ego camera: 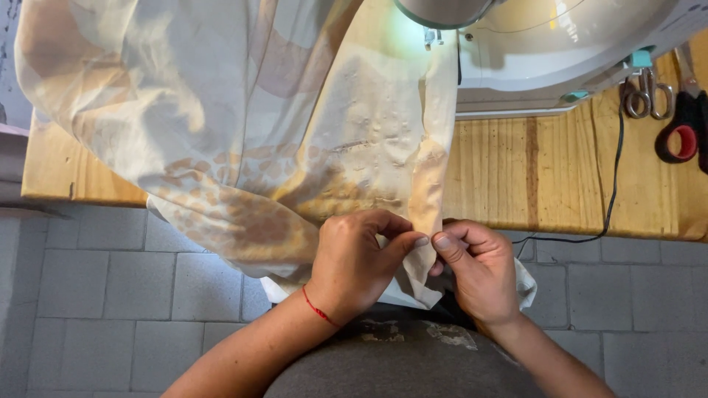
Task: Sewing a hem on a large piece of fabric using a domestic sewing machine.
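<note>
At lower centre, the left hand (352, 264) and right hand (476, 267) pinch the folded edge of sheer cream patterned fabric (243, 125), draped from the wooden desk (560, 177) under a white sewing machine (546, 44), keeping the hem flat.

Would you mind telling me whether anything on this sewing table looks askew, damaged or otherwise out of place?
Nothing looks damaged or spilled. The sheer cream fabric hangs off the front edge of the wooden table, pinched by the left hand and right hand. The scissors lie by the sewing machine.
</note>
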